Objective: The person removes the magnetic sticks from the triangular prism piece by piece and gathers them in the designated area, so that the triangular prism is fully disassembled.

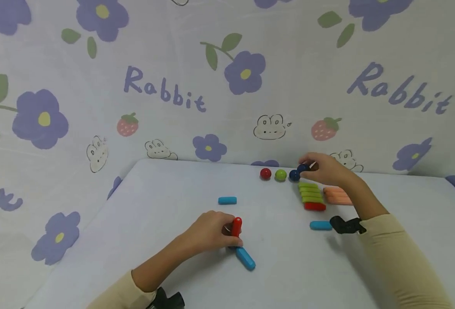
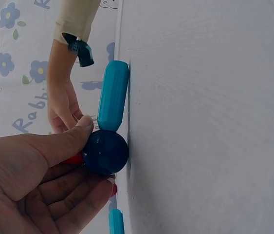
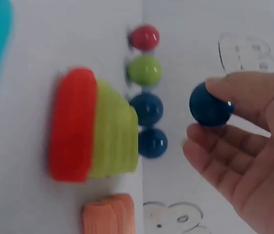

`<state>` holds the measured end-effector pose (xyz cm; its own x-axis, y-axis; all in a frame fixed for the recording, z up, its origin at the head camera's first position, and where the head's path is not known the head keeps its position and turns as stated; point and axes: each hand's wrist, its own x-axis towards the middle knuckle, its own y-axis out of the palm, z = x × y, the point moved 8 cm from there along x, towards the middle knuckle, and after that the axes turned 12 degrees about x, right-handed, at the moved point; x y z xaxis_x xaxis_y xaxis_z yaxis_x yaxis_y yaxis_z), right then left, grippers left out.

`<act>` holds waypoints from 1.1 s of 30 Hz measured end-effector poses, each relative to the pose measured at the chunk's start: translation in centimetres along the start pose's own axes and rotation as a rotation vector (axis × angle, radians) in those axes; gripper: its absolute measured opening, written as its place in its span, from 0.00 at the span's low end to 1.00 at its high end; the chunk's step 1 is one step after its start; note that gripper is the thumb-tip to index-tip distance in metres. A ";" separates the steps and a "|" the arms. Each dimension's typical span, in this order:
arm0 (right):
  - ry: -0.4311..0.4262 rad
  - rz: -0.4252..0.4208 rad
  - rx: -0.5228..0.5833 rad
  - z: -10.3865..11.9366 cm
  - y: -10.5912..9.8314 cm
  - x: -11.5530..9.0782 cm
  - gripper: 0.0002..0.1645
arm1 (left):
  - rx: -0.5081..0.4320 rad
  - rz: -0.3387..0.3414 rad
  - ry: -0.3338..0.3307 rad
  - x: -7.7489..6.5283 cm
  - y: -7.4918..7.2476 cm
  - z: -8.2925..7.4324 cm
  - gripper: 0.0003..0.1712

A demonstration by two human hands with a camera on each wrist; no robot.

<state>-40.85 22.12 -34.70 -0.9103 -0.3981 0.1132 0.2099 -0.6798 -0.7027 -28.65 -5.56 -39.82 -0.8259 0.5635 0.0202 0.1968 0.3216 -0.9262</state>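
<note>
My left hand pinches a dark blue ball between thumb and fingers, low over the table. A blue stick touches that ball and slants toward the front. A red stick rises upright at the same hand, mostly hidden in the left wrist view. At the table's back, my right hand pinches another dark blue ball between thumb and fingertips. Beside it, two more dark blue balls rest in a row with a green ball and a red ball.
Several green sticks lie side by side, with a red stick in front. Orange sticks lie to their right, partly behind the right forearm. Single blue sticks lie at the middle and near the right wrist.
</note>
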 end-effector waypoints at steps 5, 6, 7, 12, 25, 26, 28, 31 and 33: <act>0.153 -0.143 -0.021 -3.4 -2.3 1.3 0.23 | -0.001 0.001 -0.012 -0.3 -0.1 0.3 0.14; 0.173 -0.157 -0.034 -4.0 -2.5 1.4 0.23 | -0.001 0.000 -0.010 -0.2 -0.2 0.3 0.14; 0.187 -0.163 -0.050 -4.5 -2.5 1.4 0.23 | -0.003 -0.002 -0.008 -0.2 -0.3 0.2 0.14; 0.252 -0.108 -0.104 -6.9 -1.6 1.6 0.25 | 0.000 0.002 -0.006 0.2 -0.6 -0.1 0.14; 0.249 -0.146 -0.143 -6.3 -2.1 0.6 0.27 | -0.001 0.004 -0.002 0.4 -0.3 -0.2 0.14; 0.238 -0.168 -0.151 -5.7 -2.0 0.6 0.27 | 0.001 0.005 -0.004 0.3 -0.3 -0.1 0.14; 0.199 -0.203 -0.183 -4.4 -1.7 0.8 0.25 | 0.003 0.009 -0.009 0.2 -0.2 -0.1 0.15; 0.117 -0.207 -0.224 -1.6 -0.3 1.6 0.22 | -0.006 0.013 -0.018 0.1 -0.2 -0.1 0.15; 0.040 -0.175 -0.234 0.6 1.4 2.3 0.19 | -0.014 0.016 -0.021 0.1 -0.2 -0.2 0.15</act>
<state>-42.41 19.83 -34.99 -0.9399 -0.2592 0.2223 -0.0354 -0.5736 -0.8184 -28.66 -5.45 -39.57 -0.8332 0.5529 -0.0025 0.2174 0.3235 -0.9209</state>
